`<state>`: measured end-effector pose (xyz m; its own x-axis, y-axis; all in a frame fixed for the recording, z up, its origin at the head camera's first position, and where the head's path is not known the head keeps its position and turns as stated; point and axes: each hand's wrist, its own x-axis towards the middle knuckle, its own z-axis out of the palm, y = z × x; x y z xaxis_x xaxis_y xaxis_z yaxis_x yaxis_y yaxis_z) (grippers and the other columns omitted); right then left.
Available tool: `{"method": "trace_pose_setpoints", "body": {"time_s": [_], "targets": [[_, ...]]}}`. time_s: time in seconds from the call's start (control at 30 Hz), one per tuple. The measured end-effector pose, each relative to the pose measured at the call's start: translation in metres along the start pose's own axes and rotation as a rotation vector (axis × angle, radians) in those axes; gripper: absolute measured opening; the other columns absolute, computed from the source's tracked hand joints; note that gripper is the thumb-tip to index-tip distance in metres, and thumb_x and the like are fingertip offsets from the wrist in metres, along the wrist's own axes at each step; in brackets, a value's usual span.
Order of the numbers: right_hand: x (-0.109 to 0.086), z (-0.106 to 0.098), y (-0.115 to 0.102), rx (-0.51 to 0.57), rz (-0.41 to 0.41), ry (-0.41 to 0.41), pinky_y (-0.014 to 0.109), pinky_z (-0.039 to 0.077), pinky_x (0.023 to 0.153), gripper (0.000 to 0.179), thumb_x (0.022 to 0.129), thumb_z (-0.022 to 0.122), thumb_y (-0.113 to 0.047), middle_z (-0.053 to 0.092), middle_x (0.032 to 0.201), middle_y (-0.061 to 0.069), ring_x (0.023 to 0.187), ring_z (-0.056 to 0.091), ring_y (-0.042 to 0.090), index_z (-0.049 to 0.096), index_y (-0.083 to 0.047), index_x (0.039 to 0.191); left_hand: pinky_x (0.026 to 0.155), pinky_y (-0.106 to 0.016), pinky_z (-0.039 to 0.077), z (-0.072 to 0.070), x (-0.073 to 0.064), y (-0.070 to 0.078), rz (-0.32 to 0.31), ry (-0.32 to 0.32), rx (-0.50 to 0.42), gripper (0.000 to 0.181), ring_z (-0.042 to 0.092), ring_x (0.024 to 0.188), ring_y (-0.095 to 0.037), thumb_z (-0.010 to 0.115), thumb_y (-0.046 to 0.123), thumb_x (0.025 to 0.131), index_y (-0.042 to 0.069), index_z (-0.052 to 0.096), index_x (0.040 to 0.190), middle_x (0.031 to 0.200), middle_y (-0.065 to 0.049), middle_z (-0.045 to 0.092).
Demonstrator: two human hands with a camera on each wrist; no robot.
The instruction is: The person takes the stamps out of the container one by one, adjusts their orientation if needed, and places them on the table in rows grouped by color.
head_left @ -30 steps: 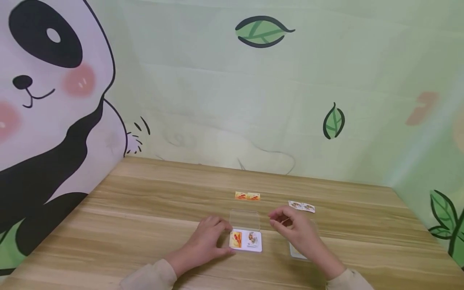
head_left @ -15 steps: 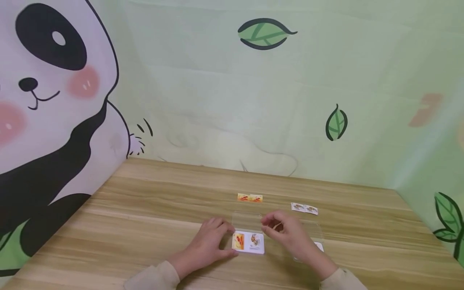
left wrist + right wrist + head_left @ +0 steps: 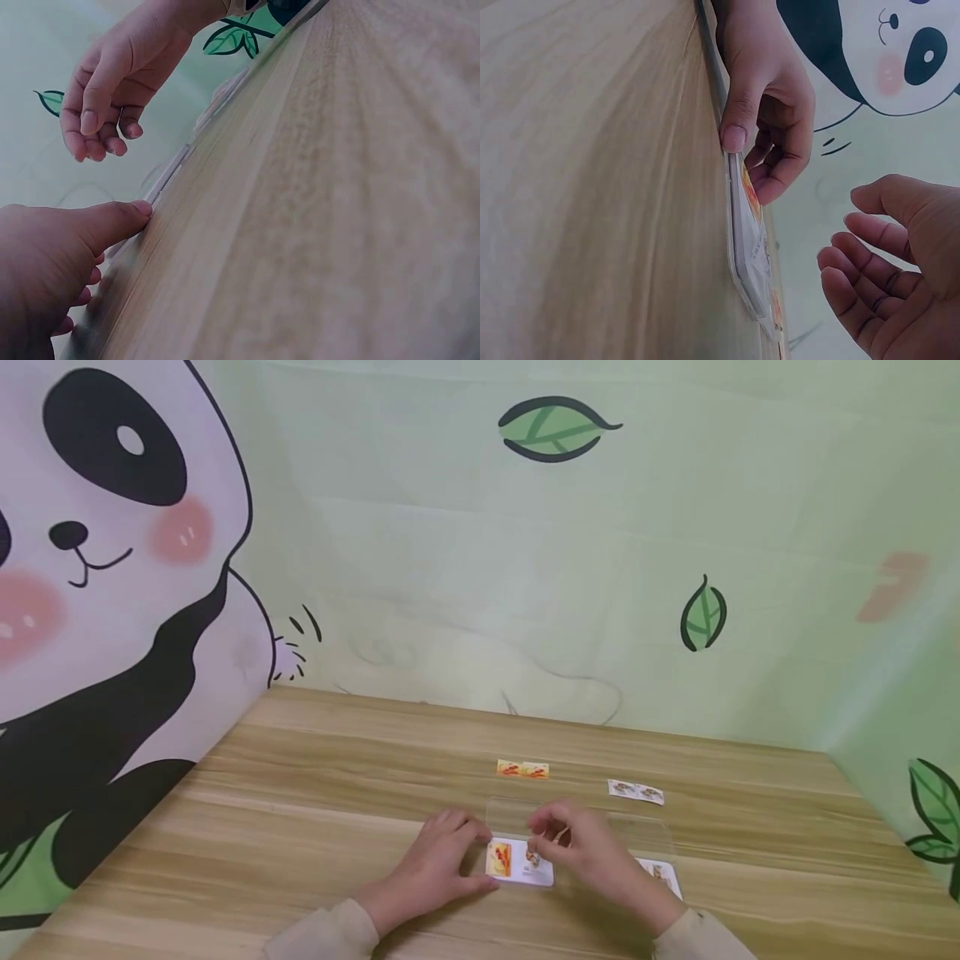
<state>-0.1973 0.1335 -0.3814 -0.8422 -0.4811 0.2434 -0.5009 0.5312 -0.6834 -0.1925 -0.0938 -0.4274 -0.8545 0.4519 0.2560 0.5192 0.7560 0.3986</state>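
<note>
A small flat white case (image 3: 519,870) with a raised clear lid lies on the table, a yellow-red picture on its left half and a food picture on its right. My left hand (image 3: 442,864) holds its left edge, thumb at the near corner and fingers at the far one; in the right wrist view the left thumb (image 3: 735,135) presses that edge. Over the case's right side hovers my right hand (image 3: 588,852), fingers loosely curled. The right wrist view shows nothing in the right hand (image 3: 900,277). A second similar case (image 3: 669,878) is partly hidden behind the right forearm.
Farther back lie a pair of yellow-red stickers (image 3: 522,769) and, to their right, a pair of white food-picture stickers (image 3: 635,792). The wooden table (image 3: 300,777) meets a green wall cloth (image 3: 420,543) printed with a panda and leaves.
My right hand has moved left, from beside the left case to above its right part, uncovering more of the second case. The left hand stays at its edge.
</note>
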Motion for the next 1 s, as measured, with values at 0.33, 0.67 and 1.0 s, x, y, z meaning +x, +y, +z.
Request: {"method": "trace_pose_setpoints", "body": {"time_s": [0.33,0.67,1.0], "targets": [[0.008,0.009,-0.001,-0.023,-0.015,-0.074,0.018,0.05,0.067,0.016,0.086,0.068,-0.014,0.063,0.092,0.007,0.078,0.055,0.001,0.064,-0.002,0.097,0.106,-0.045,0.038,0.0,0.0,-0.001,0.004,0.002,0.003,0.052,0.051,0.115,-0.021,0.077,0.045,0.075,0.013,0.062,0.114,0.116,-0.001,0.059],[0.013,0.015,-0.001,-0.06,-0.028,-0.109,0.018,0.049,0.066,0.014,0.085,0.068,-0.011,0.063,0.091,0.006,0.076,0.054,0.001,0.065,-0.003,0.095,0.106,-0.045,0.038,-0.001,0.001,-0.001,0.018,0.001,0.002,0.05,0.051,0.114,-0.021,0.077,0.043,0.076,0.012,0.063,0.113,0.115,-0.001,0.059],[0.017,0.024,-0.001,-0.101,0.015,-0.135,0.018,0.046,0.064,0.012,0.082,0.07,-0.009,0.058,0.085,0.001,0.075,0.052,0.004,0.065,-0.005,0.093,0.105,-0.045,0.039,-0.001,-0.001,-0.001,0.035,0.015,0.002,0.049,0.051,0.113,-0.021,0.077,0.043,0.076,0.012,0.063,0.111,0.114,-0.001,0.059]]}}
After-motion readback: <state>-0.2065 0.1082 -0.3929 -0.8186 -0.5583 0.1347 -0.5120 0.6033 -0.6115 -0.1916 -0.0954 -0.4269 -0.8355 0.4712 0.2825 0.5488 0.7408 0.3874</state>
